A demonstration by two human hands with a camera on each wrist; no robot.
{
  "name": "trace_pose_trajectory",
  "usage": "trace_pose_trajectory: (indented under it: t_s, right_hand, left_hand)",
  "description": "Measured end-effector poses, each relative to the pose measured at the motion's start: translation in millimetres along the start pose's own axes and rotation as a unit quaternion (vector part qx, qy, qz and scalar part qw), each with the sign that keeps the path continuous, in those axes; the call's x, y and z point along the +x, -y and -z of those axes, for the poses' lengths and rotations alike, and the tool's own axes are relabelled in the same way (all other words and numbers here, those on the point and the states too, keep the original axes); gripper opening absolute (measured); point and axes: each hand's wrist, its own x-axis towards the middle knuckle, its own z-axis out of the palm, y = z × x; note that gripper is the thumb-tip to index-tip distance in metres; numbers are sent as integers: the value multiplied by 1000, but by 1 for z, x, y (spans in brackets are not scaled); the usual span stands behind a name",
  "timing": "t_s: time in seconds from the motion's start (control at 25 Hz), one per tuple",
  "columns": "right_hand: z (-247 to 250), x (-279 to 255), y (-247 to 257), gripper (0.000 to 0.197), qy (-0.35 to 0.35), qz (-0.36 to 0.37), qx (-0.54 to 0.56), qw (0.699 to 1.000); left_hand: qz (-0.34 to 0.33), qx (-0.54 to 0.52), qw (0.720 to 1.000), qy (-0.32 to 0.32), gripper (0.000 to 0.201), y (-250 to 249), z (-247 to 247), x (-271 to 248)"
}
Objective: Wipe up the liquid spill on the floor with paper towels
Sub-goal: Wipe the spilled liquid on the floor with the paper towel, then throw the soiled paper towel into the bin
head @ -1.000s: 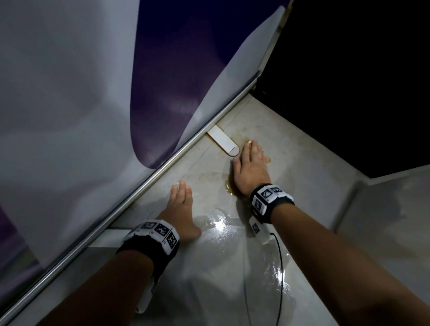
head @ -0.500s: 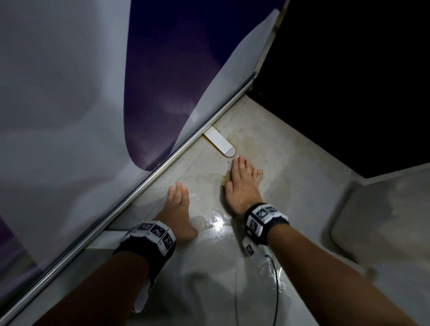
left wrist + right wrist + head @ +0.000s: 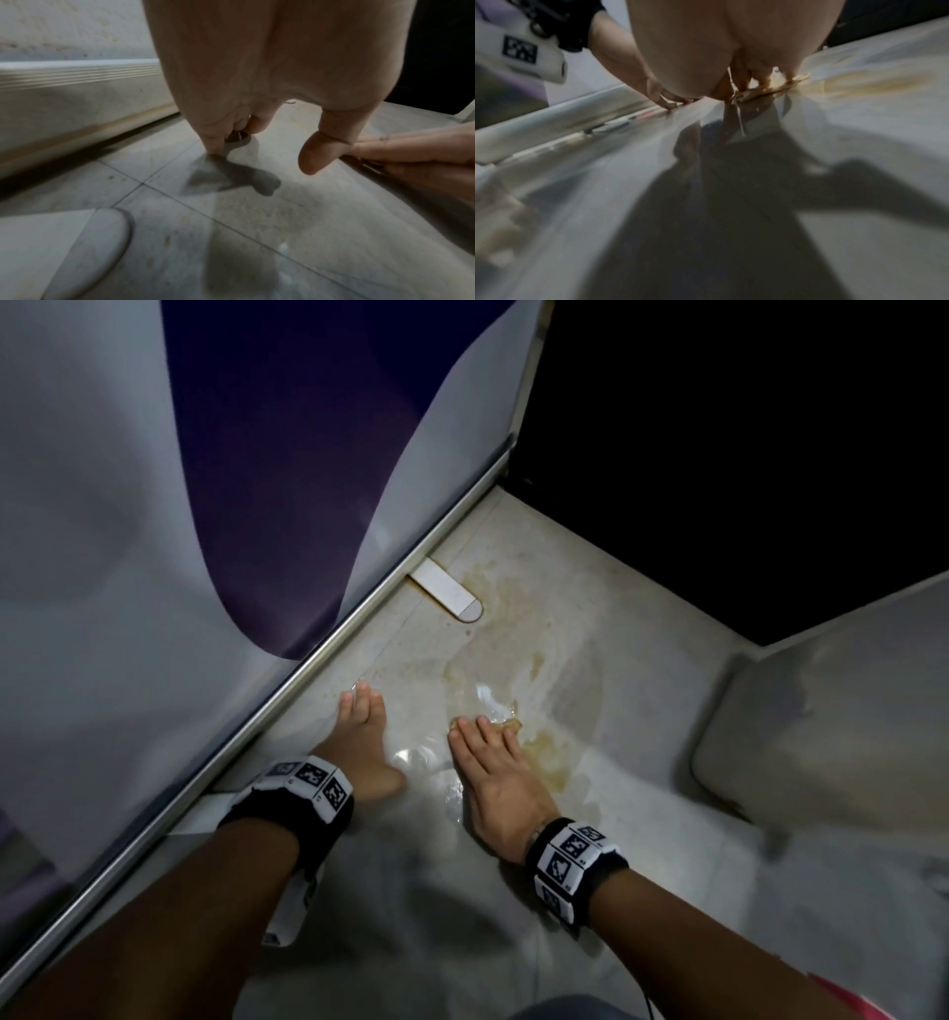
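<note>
A brownish liquid spill [image 3: 549, 742] spreads over the pale tiled floor [image 3: 642, 690], with wet streaks [image 3: 493, 670] running up toward a small metal door stop [image 3: 447, 590]. My right hand [image 3: 493, 762] lies flat, fingers straight, pressing a soaked, stained paper towel [image 3: 511, 722] on the floor; only the towel's edge [image 3: 777, 86] shows past the fingertips. My left hand [image 3: 359, 731] rests beside it with straight fingers on the floor [image 3: 231, 203] near the metal rail, holding nothing.
A metal bottom rail [image 3: 287, 695] of a white and purple panel [image 3: 154, 505] runs diagonally along the left. A dark opening [image 3: 744, 454] lies beyond the spill. A pale cushion-like object [image 3: 832, 726] sits at the right. A white rounded object [image 3: 59, 249] lies near my left wrist.
My right hand has slid the towel back toward me from beside the door stop, leaving wet streaks behind. My left hand has stayed in place on the floor.
</note>
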Motion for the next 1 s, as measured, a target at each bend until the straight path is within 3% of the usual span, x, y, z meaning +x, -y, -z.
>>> trace_pose_trajectory:
  t_s: [0.16,0.28,0.4,0.48,0.6,0.68,0.84,1.0]
  right_hand:
    - [-8,-17,-7,74,-51,-5,-62,997]
    - [0,-41,-23,63,-70,-49,-94,992]
    - [13,-69,-45,52,-97,-76,-99,987]
    - [19,-86,-50,43,-106,-86,-85,987]
    - [28,-104,-44,18,-96,-108,-20,989]
    - [47,-108,-39,19,-123,-130,84,980]
    - [120,-118,-31,32,-256,-229,306,888]
    - [228,-135,-24,34,-391,-202,385,811]
  left_hand:
    - [2,13,1000,16,106,-1,7,-3]
    - [9,50,998,38,98,-7,23,-8]
    - [16,104,993,60,62,-20,50,-16]
    - [-4,139,989,57,47,-38,66,-27]
    - [-48,114,992,7,55,-79,92,-42]
    - [-98,100,990,-34,56,-117,113,-54]
    - [-213,107,968,-75,52,-204,137,-84]
    - [-293,113,947,-69,61,-275,133,-116]
